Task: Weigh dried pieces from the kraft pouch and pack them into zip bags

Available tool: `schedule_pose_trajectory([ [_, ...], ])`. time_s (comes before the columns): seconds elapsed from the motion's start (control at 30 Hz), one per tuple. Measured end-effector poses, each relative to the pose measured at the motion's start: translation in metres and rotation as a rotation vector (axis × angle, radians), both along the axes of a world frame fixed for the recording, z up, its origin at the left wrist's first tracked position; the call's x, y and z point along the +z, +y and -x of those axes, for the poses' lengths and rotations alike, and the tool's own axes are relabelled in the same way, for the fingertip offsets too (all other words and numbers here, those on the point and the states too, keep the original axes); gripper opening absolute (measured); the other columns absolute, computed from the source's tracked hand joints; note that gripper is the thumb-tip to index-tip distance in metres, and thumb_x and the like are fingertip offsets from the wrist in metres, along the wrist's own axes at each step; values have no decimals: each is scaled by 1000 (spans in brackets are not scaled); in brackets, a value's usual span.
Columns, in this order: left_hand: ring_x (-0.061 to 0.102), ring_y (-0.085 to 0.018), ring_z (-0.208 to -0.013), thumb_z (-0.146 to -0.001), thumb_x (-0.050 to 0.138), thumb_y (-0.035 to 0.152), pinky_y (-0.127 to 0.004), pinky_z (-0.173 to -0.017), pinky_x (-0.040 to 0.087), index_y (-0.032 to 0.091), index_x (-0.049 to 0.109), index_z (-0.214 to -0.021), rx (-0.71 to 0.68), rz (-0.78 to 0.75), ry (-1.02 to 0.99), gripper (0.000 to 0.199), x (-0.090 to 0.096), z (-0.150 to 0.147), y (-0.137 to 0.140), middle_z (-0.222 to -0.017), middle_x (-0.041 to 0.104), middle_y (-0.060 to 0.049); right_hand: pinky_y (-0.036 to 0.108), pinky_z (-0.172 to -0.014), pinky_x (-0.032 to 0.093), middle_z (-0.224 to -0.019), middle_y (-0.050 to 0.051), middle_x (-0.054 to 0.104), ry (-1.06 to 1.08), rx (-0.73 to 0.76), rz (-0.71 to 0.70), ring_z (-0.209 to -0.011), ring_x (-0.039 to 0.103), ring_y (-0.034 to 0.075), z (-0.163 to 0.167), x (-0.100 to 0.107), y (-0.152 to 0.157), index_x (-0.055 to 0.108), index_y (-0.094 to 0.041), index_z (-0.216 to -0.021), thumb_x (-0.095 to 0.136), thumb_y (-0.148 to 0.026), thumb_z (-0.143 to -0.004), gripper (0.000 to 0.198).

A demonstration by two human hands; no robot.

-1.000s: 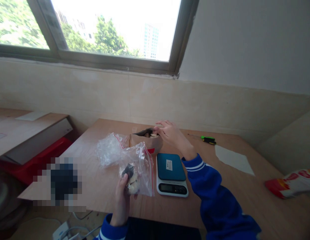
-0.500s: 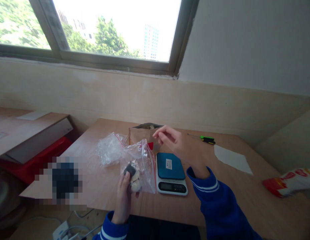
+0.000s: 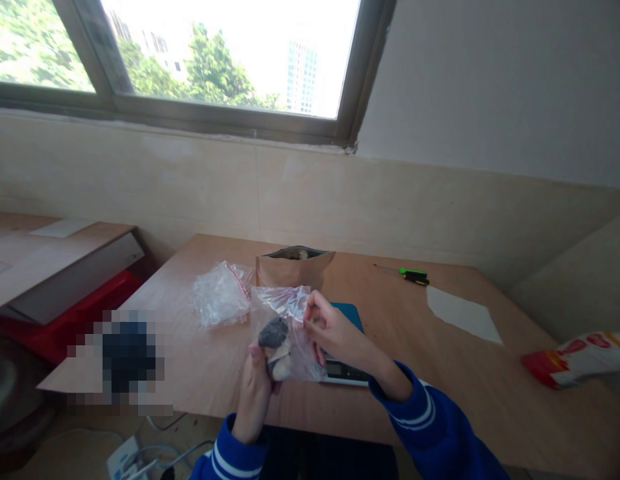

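A clear zip bag [image 3: 290, 308] hangs between my hands above the table. Inside it lie a dark grey stone [image 3: 273, 333] and paler, cream-coloured stones [image 3: 280, 367]. My left hand [image 3: 255, 387] grips the bag's lower left side, thumb in front. At the right edge, the fingers of my right hand [image 3: 323, 327] pinch the plastic. Partly hidden behind the bag and right hand is a kitchen scale [image 3: 355, 313] with a blue top and a dark display. An open brown paper pouch [image 3: 293, 270] stands just beyond the bag.
A heap of clear zip bags [image 3: 220, 297] lies left of the pouch. Toward the right are a green-and-black screwdriver [image 3: 414, 275], a white paper sheet [image 3: 463, 313] and a red-and-white packet [image 3: 575, 360]. Cables and a power strip [image 3: 127, 460] lie below the table's front edge.
My right hand has come down and left from above the scale and taken hold of the bag's right edge. The bag has turned, showing the stones more plainly.
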State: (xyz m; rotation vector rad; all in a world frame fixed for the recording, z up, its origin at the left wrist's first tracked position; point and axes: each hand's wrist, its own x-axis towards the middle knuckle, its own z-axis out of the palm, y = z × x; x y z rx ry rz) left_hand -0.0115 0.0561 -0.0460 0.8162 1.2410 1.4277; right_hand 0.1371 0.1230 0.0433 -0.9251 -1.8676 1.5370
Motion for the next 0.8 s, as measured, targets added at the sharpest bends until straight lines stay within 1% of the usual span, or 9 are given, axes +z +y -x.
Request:
schedule_pose_trajectory([
  [0.07,34,-7,-39,-70,36,88,-19,-38,23,15,57,-58,10,4,42,76,0,0,1,-43,42,1,26,-59,52,-81,1,61,-62,-20,-152,-68,62,14,3,0,-3,47,-21,-95,49,-46,-93,25],
  [0.13,35,-7,-41,-71,37,86,-20,-39,25,16,59,-61,17,6,54,75,0,-1,0,-46,45,0,33,-83,53,-101,7,63,-122,-50,-309,-93,62,19,4,1,-4,55,-18,-104,47,-37,-95,22],
  [0.2,38,-8,-43,-71,39,86,-20,-40,28,16,59,-61,26,13,60,73,3,-1,0,-49,48,0,40,-100,45,-120,10,57,-162,-37,-412,-114,55,23,3,0,-4,54,-17,-120,48,-29,-93,29],
  [0.3,41,-9,-44,-68,43,86,-20,-40,30,16,60,-59,13,17,76,73,9,-1,-1,-49,51,-1,45,-114,30,-135,11,44,-246,128,-477,-132,40,26,-4,-3,-3,48,-20,-135,55,-26,-90,46],
  [0.4,50,-13,-51,-72,46,81,-22,-45,39,16,70,-81,-34,-23,57,70,15,0,1,-60,62,-4,43,-114,30,-133,9,44,-275,264,-483,-131,41,24,-11,-7,-3,55,-22,-128,63,-30,-87,43],
  [0.47,56,-15,-58,-75,50,77,-23,-51,45,15,71,-95,-43,-43,33,68,16,-1,1,-67,66,-6,40,-112,34,-129,9,48,-262,234,-459,-127,45,24,-13,-9,-3,61,-20,-117,68,-34,-85,36],
  [0.57,54,-14,-53,-72,52,78,-22,-46,43,14,71,-88,-12,-3,17,69,14,-1,3,-58,61,-4,38,-107,39,-125,8,53,-271,184,-404,-120,51,23,-15,-10,-2,65,-20,-108,69,-37,-84,30],
  [0.7,42,-8,-39,-65,50,85,-19,-35,31,13,65,-74,16,109,-35,74,9,-3,6,-48,51,1,35,-101,45,-119,6,60,-259,169,-401,-116,55,21,-18,-7,0,67,-22,-112,68,-36,-85,30],
  [0.8,38,-7,-36,-67,50,84,-18,-32,26,11,65,-78,-32,84,-83,75,7,-3,9,-49,51,1,33,-94,49,-117,6,63,-240,128,-425,-112,58,21,-18,-6,0,67,-23,-115,65,-34,-88,30],
])
